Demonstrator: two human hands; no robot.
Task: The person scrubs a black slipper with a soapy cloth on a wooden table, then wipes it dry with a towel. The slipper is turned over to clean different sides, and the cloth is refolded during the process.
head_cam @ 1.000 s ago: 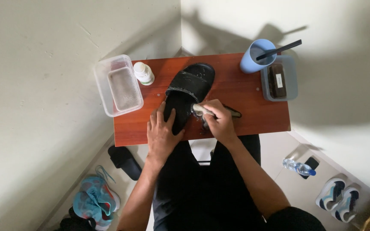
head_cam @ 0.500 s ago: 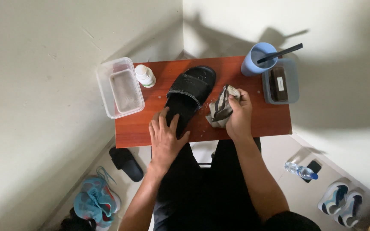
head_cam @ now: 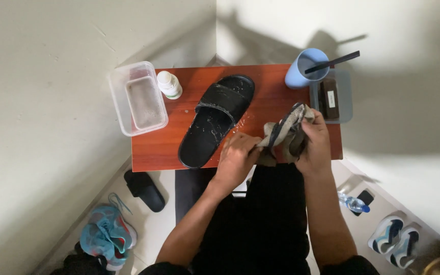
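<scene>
A black slide sandal point(head_cam: 215, 119) lies wet and sole-down on the small red-brown table point(head_cam: 169, 145). Just right of the sandal's heel, my left hand point(head_cam: 238, 158) and my right hand point(head_cam: 314, 140) both grip a crumpled grey cloth point(head_cam: 283, 133) over the table's front edge. The left hand holds the cloth's lower end, the right hand its upper bunch. Neither hand touches the sandal.
A clear plastic tub point(head_cam: 138, 99) of murky water overhangs the table's left end, with a white bottle point(head_cam: 169, 84) beside it. A blue cup point(head_cam: 305, 69) with a dark stick and a grey tray point(head_cam: 332, 97) holding a brush stand at right. Shoes point(head_cam: 108, 234) lie on the floor.
My left hand has left the sandal's heel and moved right to join the right hand on the cloth. The right hand has lifted the cloth off the sandal.
</scene>
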